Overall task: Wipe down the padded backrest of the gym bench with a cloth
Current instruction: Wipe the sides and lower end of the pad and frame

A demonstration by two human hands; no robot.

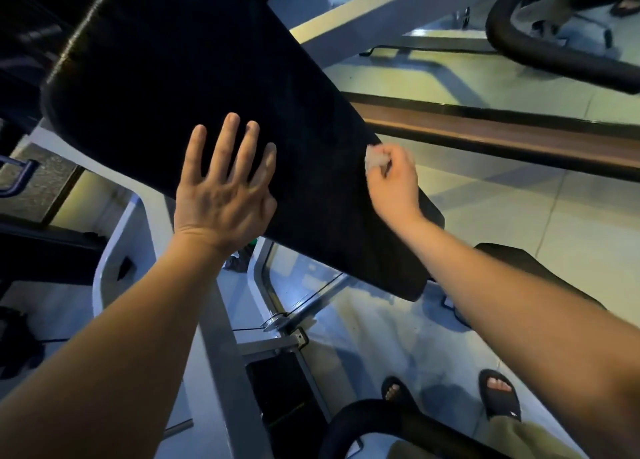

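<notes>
The black padded backrest (pixel 180 77) slants from the upper left down to the lower right across the head view. My left hand (pixel 221 185) lies flat on its lower left part, fingers spread, holding nothing. My right hand (pixel 394 178) is at the pad's right edge, fingers pinched on a small crumpled white cloth (pixel 375 157) that touches the pad's surface there. Most of the cloth is hidden inside the fist.
A white steel frame (pixel 221 347) runs under the pad. The black seat pad (pixel 512 264) is at the right, behind my right forearm. A curved black handle (pixel 540 50) is at the upper right, another (pixel 374 420) at the bottom. My sandalled feet (pixel 498 393) stand on the tiled floor.
</notes>
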